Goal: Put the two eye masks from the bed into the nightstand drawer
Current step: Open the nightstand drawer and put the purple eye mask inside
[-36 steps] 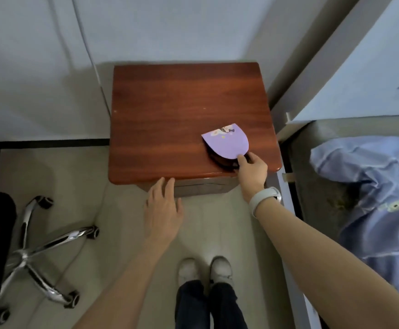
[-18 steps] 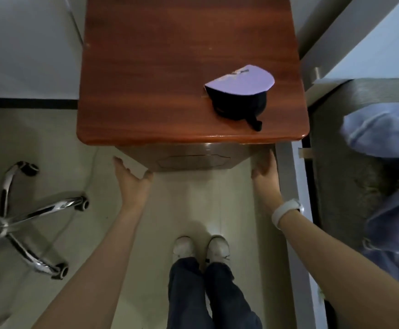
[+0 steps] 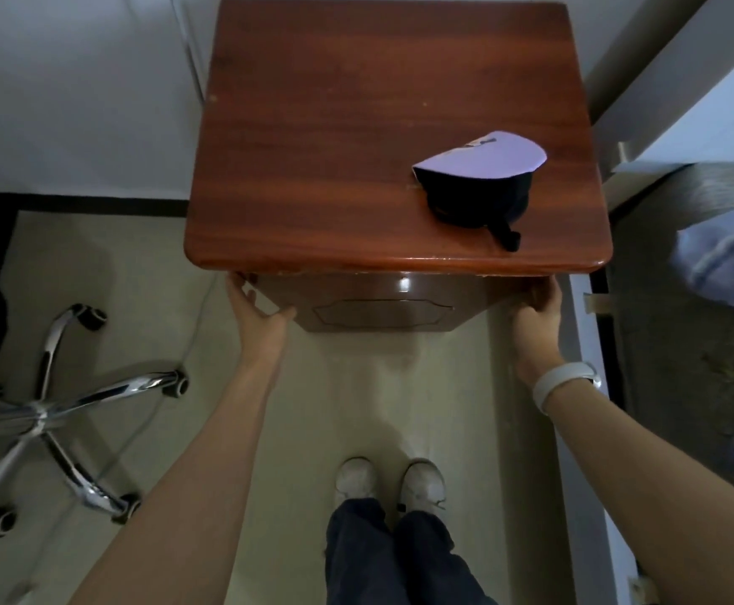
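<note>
Two eye masks lie stacked on the right front of the wooden nightstand (image 3: 334,124): a purple eye mask (image 3: 483,161) on top of a black eye mask (image 3: 474,203), whose strap trails toward the front edge. Below the top's overhang is the drawer front (image 3: 382,314), which looks closed. My left hand (image 3: 256,307) grips its left end and my right hand (image 3: 535,310) grips its right end. The fingertips of both hands are hidden under the overhang.
A chrome swivel-chair base (image 3: 50,412) stands on the floor at the left. The bed with a blue quilt (image 3: 727,259) is at the right, close to the nightstand. My white shoes (image 3: 391,478) are on the tiled floor in front of the nightstand.
My right hand let go of the eye masks and dropped to the drawer's right end. My left hand moved to its left end. My view came closer to the nightstand.
</note>
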A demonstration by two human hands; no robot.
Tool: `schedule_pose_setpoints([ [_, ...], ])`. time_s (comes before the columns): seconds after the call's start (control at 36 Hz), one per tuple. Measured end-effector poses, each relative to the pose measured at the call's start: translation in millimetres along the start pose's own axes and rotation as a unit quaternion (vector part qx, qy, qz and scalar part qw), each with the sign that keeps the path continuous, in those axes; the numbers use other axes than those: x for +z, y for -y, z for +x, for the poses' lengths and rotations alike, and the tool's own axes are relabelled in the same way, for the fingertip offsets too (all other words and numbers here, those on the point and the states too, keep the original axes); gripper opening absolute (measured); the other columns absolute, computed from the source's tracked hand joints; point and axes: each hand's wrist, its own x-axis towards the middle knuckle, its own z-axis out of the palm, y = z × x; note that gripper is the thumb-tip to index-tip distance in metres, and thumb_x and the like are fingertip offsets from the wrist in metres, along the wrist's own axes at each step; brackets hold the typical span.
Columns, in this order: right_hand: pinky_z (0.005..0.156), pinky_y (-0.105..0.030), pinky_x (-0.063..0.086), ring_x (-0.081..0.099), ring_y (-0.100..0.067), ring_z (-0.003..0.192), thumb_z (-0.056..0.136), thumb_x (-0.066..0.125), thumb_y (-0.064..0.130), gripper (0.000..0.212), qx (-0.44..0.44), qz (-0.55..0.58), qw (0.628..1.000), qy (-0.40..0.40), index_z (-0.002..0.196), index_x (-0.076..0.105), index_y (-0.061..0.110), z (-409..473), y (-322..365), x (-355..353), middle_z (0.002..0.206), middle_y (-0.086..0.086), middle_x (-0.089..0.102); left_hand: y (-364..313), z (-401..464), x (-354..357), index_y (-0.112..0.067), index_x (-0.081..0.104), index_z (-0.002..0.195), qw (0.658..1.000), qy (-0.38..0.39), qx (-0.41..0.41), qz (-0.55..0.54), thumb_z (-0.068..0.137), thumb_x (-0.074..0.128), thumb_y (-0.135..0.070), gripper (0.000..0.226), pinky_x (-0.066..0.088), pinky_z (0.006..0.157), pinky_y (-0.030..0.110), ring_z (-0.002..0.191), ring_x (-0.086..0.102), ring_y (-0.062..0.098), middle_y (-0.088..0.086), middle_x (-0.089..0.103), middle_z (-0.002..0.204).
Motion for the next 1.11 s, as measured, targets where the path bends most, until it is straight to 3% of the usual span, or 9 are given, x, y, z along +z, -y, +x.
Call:
schedule_pose_setpoints([
  [0.14, 0.100, -0.029, 0.027, 0.028, -0.025, 0.137, 0.086, 0.033, -0.008, 0.070, 0.011, -0.005, 0.999, -0.030, 0.145, 0.017, 0.025, -11.4, -9.1, -1.7, 0.151, -0.006, 0.029, 9.1, -21.6, -8.0, -0.026, 0.020, 0.138, 1.000, -0.009, -0.013, -0.015, 0.074, 0.058, 0.005, 0.080, 0.032, 0.110, 0.046, 0.132, 0.029, 0.014, -0.004, 0.026, 0.146],
  [0.25, 0.105, -0.035, 0.026, 0.030, -0.025, 0.137, 0.086, 0.036, -0.007, 0.068, 0.023, -0.018, 0.999, -0.030, 0.143, 0.022, 0.027, -34.3, -24.0, -17.8, 0.149, -0.005, 0.034, 14.8, -48.1, -17.6, -0.031, 0.016, 0.140, 0.999, -0.012, -0.040, -0.033, 0.076, 0.063, -0.001, 0.085, 0.027, 0.112, 0.044, 0.133, 0.027, 0.010, -0.009, 0.023, 0.145],
  [0.36, 0.110, -0.047, 0.033, 0.037, -0.027, 0.133, 0.085, 0.034, -0.009, 0.068, 0.062, -0.028, 0.997, -0.036, 0.142, 0.026, 0.028, -52.4, -41.0, -34.1, 0.146, -0.008, 0.039, 19.4, -77.1, -29.3, -0.043, 0.015, 0.137, 0.998, -0.002, -0.051, -0.040, 0.077, 0.071, -0.027, 0.083, 0.028, 0.105, 0.034, 0.134, 0.026, 0.010, -0.014, 0.022, 0.147],
  [0.5, 0.104, -0.044, 0.042, 0.046, -0.024, 0.127, 0.090, 0.031, -0.006, 0.054, 0.169, 0.094, 0.980, -0.035, 0.135, 0.042, 0.022, -46.3, -54.7, -42.7, 0.138, -0.006, 0.049, 23.0, -78.8, -40.7, -0.042, 0.006, 0.141, 0.977, 0.048, -0.150, -0.146, 0.068, 0.058, -0.063, 0.092, 0.029, 0.110, 0.044, 0.133, 0.030, 0.011, -0.013, 0.023, 0.148],
  [0.69, 0.104, -0.049, 0.040, 0.053, -0.029, 0.118, 0.091, 0.029, 0.023, 0.030, 0.261, 0.262, 0.929, -0.021, 0.098, 0.057, 0.013, -31.5, -53.5, -59.2, 0.112, -0.012, 0.059, 27.6, -66.9, -27.3, -0.025, 0.027, 0.139, 0.938, 0.021, -0.228, -0.260, 0.091, 0.053, -0.023, 0.054, 0.044, 0.099, 0.042, 0.119, 0.051, 0.021, 0.002, 0.050, 0.131],
  [0.83, 0.103, -0.045, 0.042, 0.057, -0.028, 0.105, 0.096, 0.029, 0.026, 0.030, 0.278, 0.245, 0.927, -0.062, 0.105, 0.053, 0.010, -31.5, -37.0, -60.8, 0.096, -0.010, 0.060, 17.4, -68.4, -17.0, -0.026, 0.029, 0.136, 0.931, -0.051, -0.241, -0.268, 0.091, 0.053, -0.017, 0.052, 0.048, 0.097, 0.046, 0.118, 0.051, 0.025, 0.004, 0.050, 0.127],
  [0.92, 0.100, -0.039, 0.044, 0.054, -0.028, 0.114, 0.095, 0.034, 0.015, 0.030, 0.175, 0.069, 0.972, -0.140, 0.119, 0.050, 0.009, -36.9, -17.6, -61.7, 0.108, -0.005, 0.056, 6.7, -75.1, -10.1, -0.026, 0.024, 0.138, 0.947, -0.104, -0.250, -0.174, 0.087, 0.059, -0.021, 0.062, 0.047, 0.097, 0.042, 0.120, 0.049, 0.021, 0.005, 0.042, 0.138],
  [1.0, 0.093, -0.034, 0.047, 0.056, -0.019, 0.105, 0.094, 0.038, 0.018, 0.027, 0.011, -0.009, 0.977, -0.214, 0.117, 0.050, 0.015, -48.3, 17.3, -57.6, 0.112, -0.005, 0.056, -6.5, -84.4, -4.8, -0.020, 0.015, 0.142, 0.961, -0.167, -0.216, -0.038, 0.083, 0.062, -0.022, 0.075, 0.033, 0.110, 0.041, 0.129, 0.038, 0.023, 0.009, 0.033, 0.146],
  [1.11, 0.081, -0.027, 0.046, 0.053, -0.016, 0.088, 0.093, 0.042, 0.018, 0.020, -0.178, -0.104, 0.971, -0.123, 0.107, 0.053, 0.009, -43.3, 73.0, -36.2, 0.102, -0.011, 0.056, -26.8, -108.2, 4.1, -0.009, 0.010, 0.143, 0.966, -0.153, -0.096, 0.185, 0.083, 0.060, -0.018, 0.078, 0.017, 0.113, 0.042, 0.139, 0.015, 0.033, 0.021, 0.013, 0.152],
])
